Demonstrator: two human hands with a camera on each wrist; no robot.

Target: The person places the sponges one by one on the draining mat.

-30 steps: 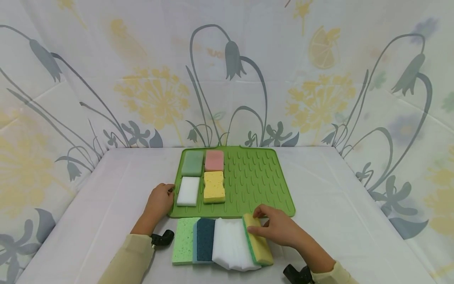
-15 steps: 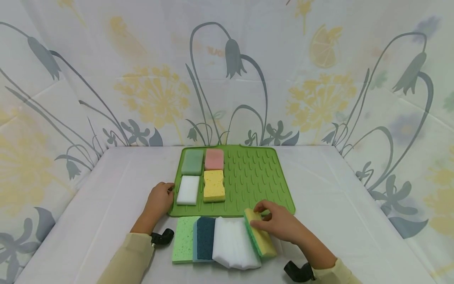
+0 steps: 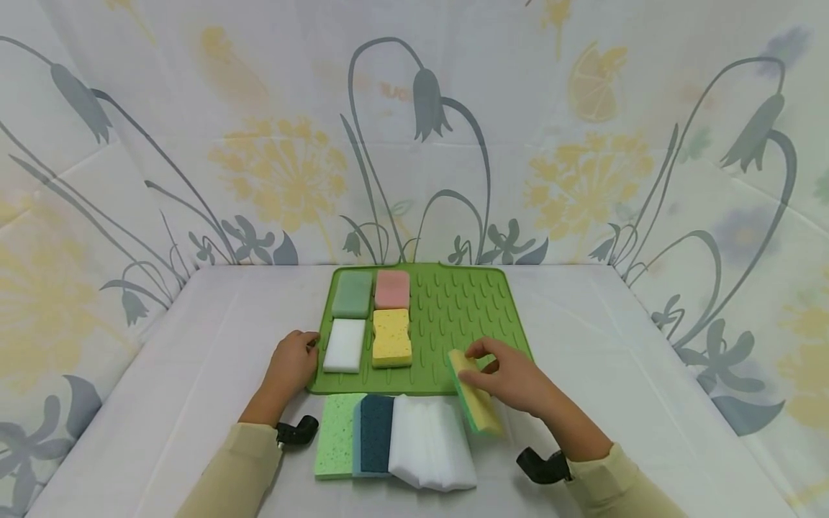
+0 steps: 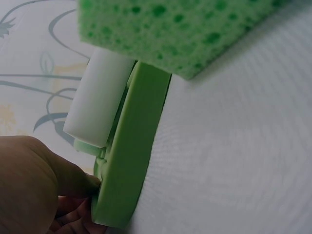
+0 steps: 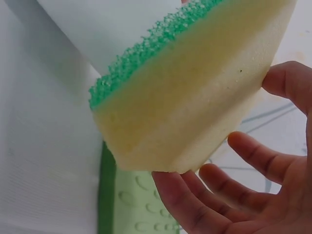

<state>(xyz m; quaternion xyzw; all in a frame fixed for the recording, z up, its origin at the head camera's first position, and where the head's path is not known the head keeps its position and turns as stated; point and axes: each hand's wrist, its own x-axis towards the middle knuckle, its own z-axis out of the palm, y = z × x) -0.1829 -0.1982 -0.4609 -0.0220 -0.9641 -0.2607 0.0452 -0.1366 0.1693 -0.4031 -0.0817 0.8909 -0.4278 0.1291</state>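
Note:
My right hand (image 3: 514, 378) pinches a yellow sponge (image 5: 185, 97) with a green scouring layer, thumb and fingertips at its edges. It tilts above the near right part of the green ridged mat (image 3: 463, 316). At the mat's left edge, my left hand (image 3: 293, 363) grips the rim; in the left wrist view the thumb (image 4: 73, 178) lies on the rim and curled fingers show below it. On the mat's left half sit a grey-green sponge (image 3: 352, 295), a pink sponge (image 3: 391, 290), a white sponge (image 3: 345, 346) and a yellow notched sponge (image 3: 391, 338).
Before the mat stand a speckled light green sponge (image 3: 337, 437), a dark blue scouring sponge (image 3: 376, 437) and a white ribbed sponge (image 3: 430, 442), side by side. White cloth covers the table (image 3: 602, 345). A patterned curtain (image 3: 414, 180) rises behind.
My right hand has lifted the yellow and green sponge off the right end of the near row and carried it forward over the mat's near edge. The left hand has stayed put.

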